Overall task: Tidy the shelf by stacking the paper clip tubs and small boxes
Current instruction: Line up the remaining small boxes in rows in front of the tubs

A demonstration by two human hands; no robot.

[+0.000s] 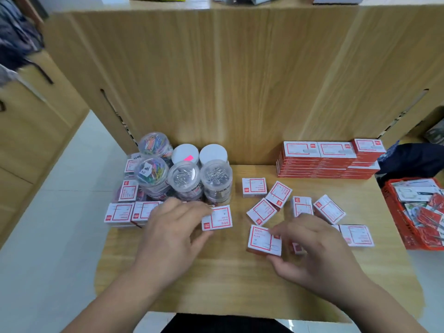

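Observation:
Clear round paper clip tubs (pixel 185 179) stand stacked at the back left of the wooden shelf (pixel 216 272), some with coloured clips, some with silver ones. Small white boxes with red frames sit in a row (pixel 119 213) in front of them. My left hand (pixel 173 227) pinches one such box (pixel 217 220) at the right end of that row. My right hand (pixel 310 246) grips another small box (pixel 264 240) just above the shelf. Several more small boxes (pixel 278 193) lie scattered to the right.
A neat stack of flat red-and-white boxes (pixel 326 159) fills the back right. A red basket (pixel 413 212) of packets stands off the shelf's right edge. A tall wooden back panel (pixel 216 80) rises behind. White floor lies to the left.

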